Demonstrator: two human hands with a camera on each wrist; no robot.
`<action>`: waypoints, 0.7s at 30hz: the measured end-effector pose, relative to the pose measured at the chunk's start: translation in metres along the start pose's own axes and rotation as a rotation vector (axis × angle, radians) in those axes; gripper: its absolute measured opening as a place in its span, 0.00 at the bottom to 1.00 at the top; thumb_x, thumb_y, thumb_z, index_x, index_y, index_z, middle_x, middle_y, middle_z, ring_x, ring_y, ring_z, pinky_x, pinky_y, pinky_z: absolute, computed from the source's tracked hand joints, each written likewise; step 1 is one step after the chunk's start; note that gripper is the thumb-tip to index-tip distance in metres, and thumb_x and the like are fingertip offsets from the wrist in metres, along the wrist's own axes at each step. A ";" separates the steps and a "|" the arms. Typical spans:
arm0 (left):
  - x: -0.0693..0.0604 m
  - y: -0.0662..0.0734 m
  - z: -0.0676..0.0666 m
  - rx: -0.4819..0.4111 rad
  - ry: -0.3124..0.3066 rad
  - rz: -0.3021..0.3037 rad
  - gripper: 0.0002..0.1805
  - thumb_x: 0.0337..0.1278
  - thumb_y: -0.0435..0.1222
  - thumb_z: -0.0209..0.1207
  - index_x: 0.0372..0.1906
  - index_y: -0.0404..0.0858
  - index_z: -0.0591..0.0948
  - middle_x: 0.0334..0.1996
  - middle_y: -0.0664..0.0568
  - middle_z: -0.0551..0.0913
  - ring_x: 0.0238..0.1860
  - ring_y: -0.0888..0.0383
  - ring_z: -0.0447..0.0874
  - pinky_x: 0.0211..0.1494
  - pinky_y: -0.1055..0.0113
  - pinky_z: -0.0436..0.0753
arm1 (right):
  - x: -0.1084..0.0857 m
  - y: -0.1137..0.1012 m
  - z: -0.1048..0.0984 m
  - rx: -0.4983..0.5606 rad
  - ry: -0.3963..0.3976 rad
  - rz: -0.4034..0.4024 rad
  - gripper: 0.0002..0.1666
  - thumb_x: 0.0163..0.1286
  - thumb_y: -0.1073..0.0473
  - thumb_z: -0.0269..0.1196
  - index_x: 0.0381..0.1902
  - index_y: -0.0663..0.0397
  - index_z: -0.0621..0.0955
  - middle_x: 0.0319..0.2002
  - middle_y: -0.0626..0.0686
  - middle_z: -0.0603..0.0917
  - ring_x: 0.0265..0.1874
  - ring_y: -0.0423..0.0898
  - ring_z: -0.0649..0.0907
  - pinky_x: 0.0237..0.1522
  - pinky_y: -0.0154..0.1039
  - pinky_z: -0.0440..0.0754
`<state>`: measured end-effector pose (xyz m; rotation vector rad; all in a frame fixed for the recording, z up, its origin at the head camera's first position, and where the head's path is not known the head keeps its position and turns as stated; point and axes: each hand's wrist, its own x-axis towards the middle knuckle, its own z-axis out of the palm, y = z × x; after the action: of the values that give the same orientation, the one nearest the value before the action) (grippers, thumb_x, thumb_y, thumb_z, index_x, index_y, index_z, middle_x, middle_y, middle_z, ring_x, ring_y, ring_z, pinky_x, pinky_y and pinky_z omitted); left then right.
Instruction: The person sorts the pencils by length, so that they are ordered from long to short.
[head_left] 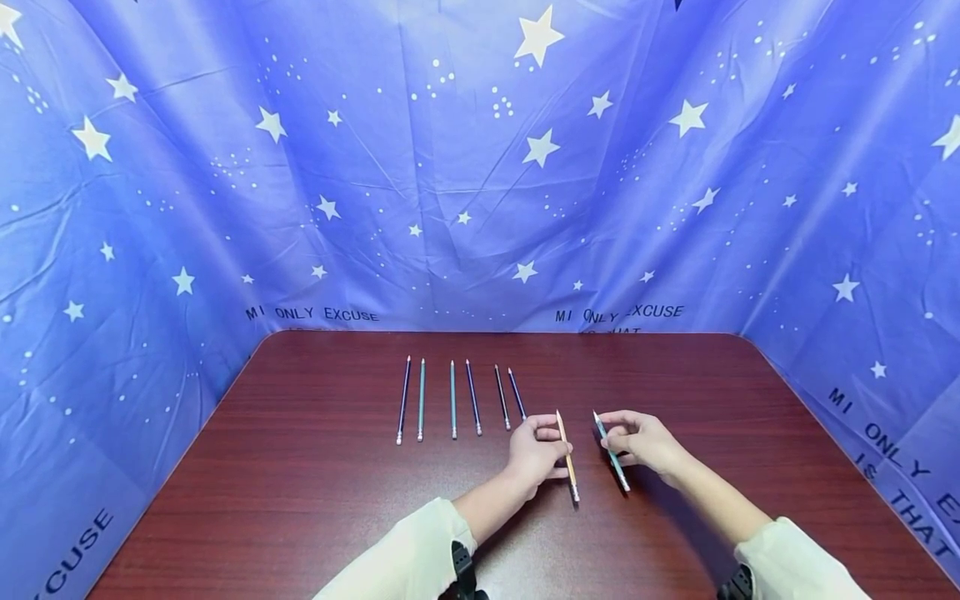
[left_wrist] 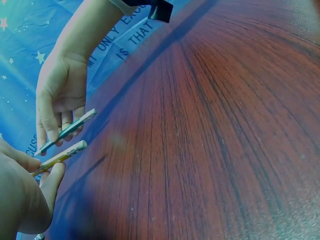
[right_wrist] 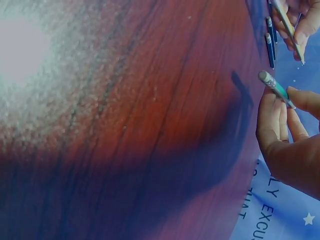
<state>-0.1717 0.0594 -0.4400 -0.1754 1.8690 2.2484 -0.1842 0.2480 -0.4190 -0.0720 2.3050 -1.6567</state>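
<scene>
A yellow pencil [head_left: 567, 462] is pinched in my left hand [head_left: 534, 457], its tip pointing away from me and its white eraser end toward me. To its right, my right hand [head_left: 651, 444] pinches a green pencil [head_left: 617, 463] that leans the same way. In the left wrist view both pencils, yellow [left_wrist: 62, 157] and green [left_wrist: 67, 131], are held above the table, one hand near the other. The right wrist view shows the green pencil [right_wrist: 276, 87] between thumb and fingers, eraser end toward the camera.
Several pencils lie in a spaced row on the dark red wooden table [head_left: 300, 467], among them a dark blue one [head_left: 404, 400], a green one [head_left: 453, 400] and a black one [head_left: 502, 397]. The rightmost blue pencil [head_left: 517, 392] lies just beyond my left hand. A starry blue curtain [head_left: 450, 167] surrounds the table.
</scene>
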 end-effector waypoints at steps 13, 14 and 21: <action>0.002 0.000 0.000 -0.022 0.005 -0.001 0.24 0.42 0.19 0.60 0.51 0.32 0.74 0.33 0.49 0.75 0.29 0.57 0.83 0.29 0.59 0.86 | 0.001 -0.002 0.003 0.009 -0.001 -0.008 0.31 0.60 0.68 0.58 0.60 0.75 0.66 0.30 0.48 0.81 0.34 0.43 0.82 0.37 0.40 0.85; 0.003 0.000 0.000 -0.024 0.005 -0.001 0.24 0.42 0.19 0.60 0.51 0.32 0.74 0.33 0.49 0.75 0.28 0.57 0.82 0.29 0.59 0.86 | 0.001 -0.002 0.003 0.007 -0.001 -0.008 0.31 0.60 0.68 0.58 0.60 0.75 0.66 0.30 0.48 0.81 0.35 0.43 0.82 0.37 0.41 0.85; 0.008 0.002 -0.001 -0.017 0.014 0.012 0.24 0.42 0.20 0.60 0.50 0.33 0.75 0.33 0.50 0.75 0.29 0.56 0.83 0.28 0.59 0.86 | 0.000 -0.001 0.002 0.014 0.007 -0.001 0.31 0.60 0.68 0.59 0.60 0.75 0.66 0.30 0.47 0.80 0.34 0.43 0.82 0.37 0.40 0.85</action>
<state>-0.1797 0.0588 -0.4396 -0.1832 1.8634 2.2770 -0.1842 0.2453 -0.4185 -0.0647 2.2987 -1.6757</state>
